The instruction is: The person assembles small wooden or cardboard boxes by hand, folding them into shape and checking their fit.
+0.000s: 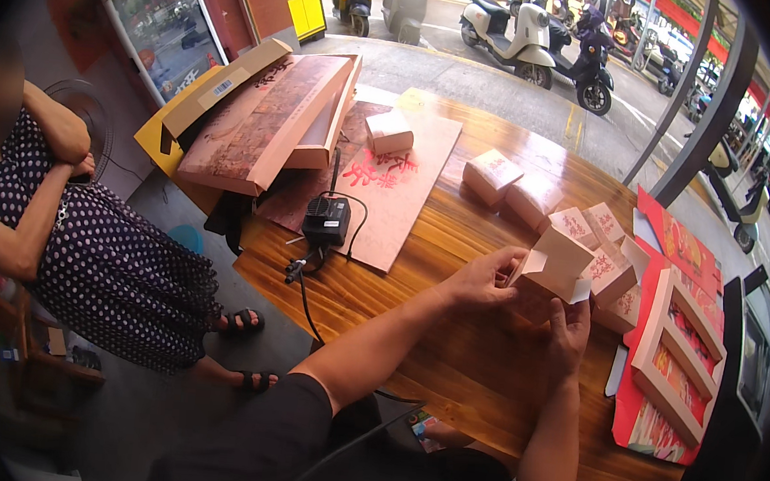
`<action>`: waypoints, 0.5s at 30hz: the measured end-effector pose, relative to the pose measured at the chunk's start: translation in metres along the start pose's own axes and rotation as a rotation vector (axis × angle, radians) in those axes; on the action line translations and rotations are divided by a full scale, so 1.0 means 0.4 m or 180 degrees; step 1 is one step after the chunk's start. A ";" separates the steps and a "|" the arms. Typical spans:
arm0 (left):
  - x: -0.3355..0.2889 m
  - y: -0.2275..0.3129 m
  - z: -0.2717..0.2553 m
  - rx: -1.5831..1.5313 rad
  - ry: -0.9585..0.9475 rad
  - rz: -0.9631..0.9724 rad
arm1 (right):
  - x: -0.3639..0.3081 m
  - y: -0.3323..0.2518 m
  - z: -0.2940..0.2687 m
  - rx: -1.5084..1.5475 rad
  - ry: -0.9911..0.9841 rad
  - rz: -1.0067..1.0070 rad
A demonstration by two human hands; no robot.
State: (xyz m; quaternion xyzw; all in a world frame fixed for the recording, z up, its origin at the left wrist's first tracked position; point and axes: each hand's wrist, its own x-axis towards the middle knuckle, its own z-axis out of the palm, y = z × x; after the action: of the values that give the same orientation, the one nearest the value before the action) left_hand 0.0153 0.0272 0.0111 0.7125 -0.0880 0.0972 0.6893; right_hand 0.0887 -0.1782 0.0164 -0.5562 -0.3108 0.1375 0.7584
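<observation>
A small tan cardboard box is held above the wooden table, its top flap raised and a pale side flap sticking out. My left hand grips its left side, thumb and fingers closed on the edge. Against its near right corner my right hand is closed, thumb and fingers on the card. Just behind and to the right, several similar small boxes with red lettering stand grouped. Two more closed boxes sit farther back. What is inside the held box cannot be seen.
A wooden table carries a flat printed board, a black device with cables and large open cartons. On the right lie red packaging and a tan divider frame. A person in a dotted dress stands at the left.
</observation>
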 end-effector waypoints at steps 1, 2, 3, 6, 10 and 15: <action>-0.008 -0.029 0.012 0.0059 0.0129 0.0050 | -0.015 0.034 -0.030 0.0068 -0.0030 0.0132; -0.007 -0.013 0.018 -0.0027 0.0218 0.0216 | -0.014 0.033 -0.030 0.0010 -0.0105 0.0080; -0.005 0.009 0.027 -0.0107 0.0278 0.0395 | -0.012 0.028 -0.030 -0.0050 -0.0159 0.0003; -0.002 0.020 0.046 -0.0285 0.0473 0.0677 | -0.014 0.020 -0.024 -0.0244 -0.0167 -0.0039; -0.007 -0.003 0.046 -0.0246 0.0609 0.0629 | -0.008 0.011 0.000 -0.0142 -0.0046 -0.0147; -0.003 -0.030 0.033 0.0303 0.0667 0.0432 | -0.008 0.017 -0.009 -0.0460 0.0084 -0.0568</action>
State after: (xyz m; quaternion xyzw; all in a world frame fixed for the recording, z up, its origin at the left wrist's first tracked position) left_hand 0.0175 0.0144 -0.0013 0.7228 -0.0588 0.2216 0.6520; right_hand 0.0894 -0.1802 0.0083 -0.5813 -0.3581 0.0393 0.7296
